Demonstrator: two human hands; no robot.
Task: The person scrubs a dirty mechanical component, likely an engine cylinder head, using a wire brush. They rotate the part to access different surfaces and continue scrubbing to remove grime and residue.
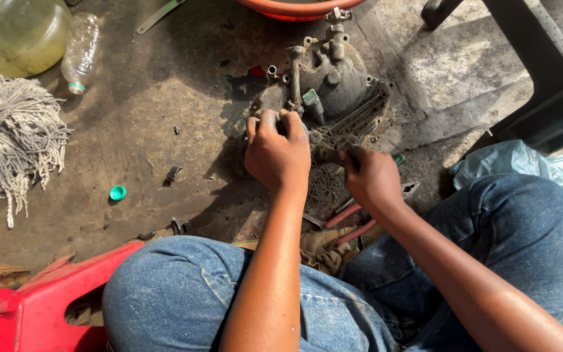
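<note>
Gripping the near edge of the dirty metal engine part (324, 88) with my left hand (276, 153), I have my fingers curled tight over its rim, thumb side toward me. The part sits on the concrete floor (164, 117) straight ahead of my knees, and its longer run goes from my left hand up and away to the right, toward the orange basin (298, 8) at the top edge. A thin upright rod (294, 72) rises from the part just beyond my left knuckles.

My right hand (371, 179) is closed around something small and dark, just right of my left hand and a little nearer to me; what it holds I cannot tell, since my fingers hide it. It rests against the caked dirt at the part's near right corner. So the left hand is the one actually on the part, and the right works at its edge from the side.

Red-handled pliers (350, 225) lie on the floor under my right wrist, touching nothing I hold. A mop head (11, 137), a clear plastic bottle (81, 52) and a small green cap (118, 192) lie well apart to my left.
</note>
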